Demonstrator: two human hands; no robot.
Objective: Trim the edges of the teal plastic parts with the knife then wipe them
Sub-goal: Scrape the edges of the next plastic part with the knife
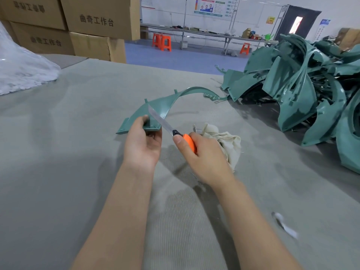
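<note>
Left grip (143, 142) is pinching the near end of one teal part (171, 98), thumb on top, fingers curled under, so the piece sits just above the grey surface (78, 133) and arcs away to the right. Right grip (202, 154) is wrapped tight round the orange handle of the knife (169, 127), blade angled up-left against the part's edge. A crumpled beige cloth (224, 139) is bunched right behind that hand; can't tell if it's held. Further right there's a big pile of teal parts (303, 84). Cardboard boxes (97, 20) are stacked at the back left.
</note>
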